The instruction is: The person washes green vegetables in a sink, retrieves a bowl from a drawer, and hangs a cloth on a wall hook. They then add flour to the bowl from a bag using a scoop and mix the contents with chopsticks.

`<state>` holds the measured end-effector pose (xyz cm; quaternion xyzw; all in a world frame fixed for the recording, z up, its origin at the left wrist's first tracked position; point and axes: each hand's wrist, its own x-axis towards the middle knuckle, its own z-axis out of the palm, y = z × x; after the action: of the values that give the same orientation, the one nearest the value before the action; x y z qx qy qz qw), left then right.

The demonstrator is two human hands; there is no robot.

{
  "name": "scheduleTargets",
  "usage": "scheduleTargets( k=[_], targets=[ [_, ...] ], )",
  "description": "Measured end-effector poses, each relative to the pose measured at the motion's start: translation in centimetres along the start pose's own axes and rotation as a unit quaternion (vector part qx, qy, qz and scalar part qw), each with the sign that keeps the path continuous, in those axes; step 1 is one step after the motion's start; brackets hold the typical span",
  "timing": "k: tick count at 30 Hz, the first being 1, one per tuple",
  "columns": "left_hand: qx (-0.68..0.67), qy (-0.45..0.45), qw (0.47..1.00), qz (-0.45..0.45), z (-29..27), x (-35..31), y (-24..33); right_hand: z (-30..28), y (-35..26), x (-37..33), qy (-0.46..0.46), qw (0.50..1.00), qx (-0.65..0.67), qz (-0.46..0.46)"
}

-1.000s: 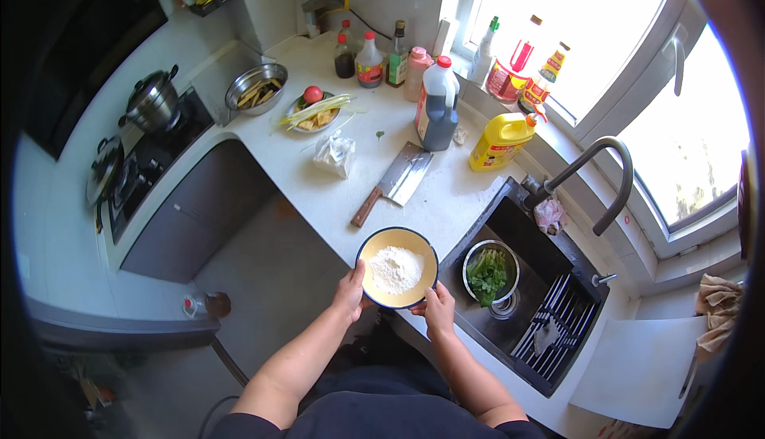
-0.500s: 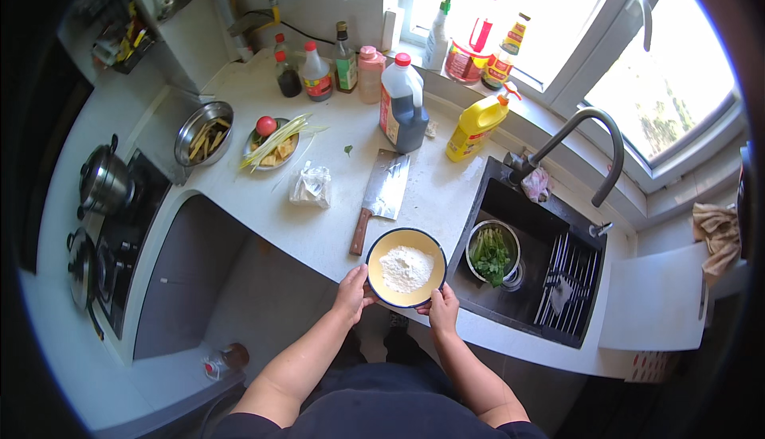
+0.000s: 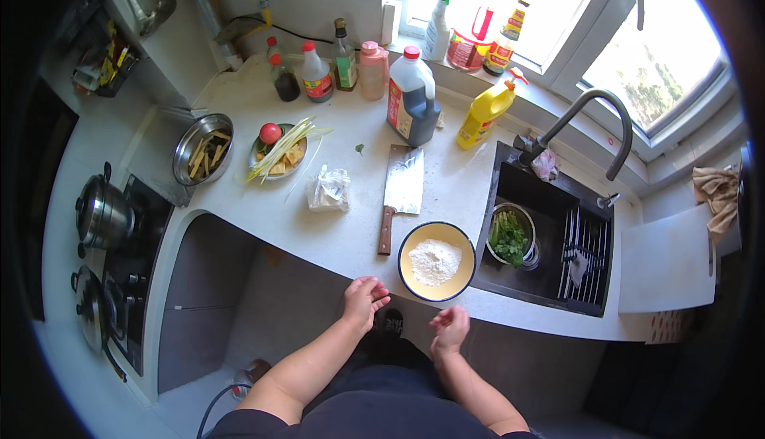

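Observation:
A yellow bowl with a dark rim (image 3: 460,281) stands at the front edge of the counter, holding a mound of white powder (image 3: 435,262) that looks like flour. My left hand (image 3: 366,303) hovers off the bowl's lower left, empty, its fingers loosely bent and apart. Below the bowl, my right hand (image 3: 450,331) is also empty, with its fingers curled loosely and not touching it. Just left of the bowl lies a cleaver (image 3: 405,180), its wooden handle pointing toward me. A white plastic bag (image 3: 329,190) sits further left.
On the right is a black sink (image 3: 530,284) with a pot of leafy greens (image 3: 508,237) under the faucet (image 3: 617,136). A plate of food with a tomato (image 3: 270,133), a steel bowl (image 3: 226,152) and the stove (image 3: 137,272) are at left. Bottles, including a large jug (image 3: 413,100), line the back.
Both hands have let go of the bowl and drawn back from it toward me. The bowl now rests on the counter. The view has shifted slightly.

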<state>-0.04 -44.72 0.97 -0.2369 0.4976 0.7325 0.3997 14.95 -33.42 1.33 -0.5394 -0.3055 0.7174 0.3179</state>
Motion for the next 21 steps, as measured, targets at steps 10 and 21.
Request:
scheduleTargets(
  k=[10, 21],
  targets=[
    [-0.220, 0.196, 0.956, -0.014, -13.1, 5.5, 6.7, 6.2, 9.0, -4.8, -0.187, 0.944, 0.040, 0.270],
    [-0.303, 0.046, 0.948, -0.088, -20.5, 13.5, 19.6, 20.7, 24.2, -6.8, 0.059, 0.881, 0.410, 0.230]
  ],
)
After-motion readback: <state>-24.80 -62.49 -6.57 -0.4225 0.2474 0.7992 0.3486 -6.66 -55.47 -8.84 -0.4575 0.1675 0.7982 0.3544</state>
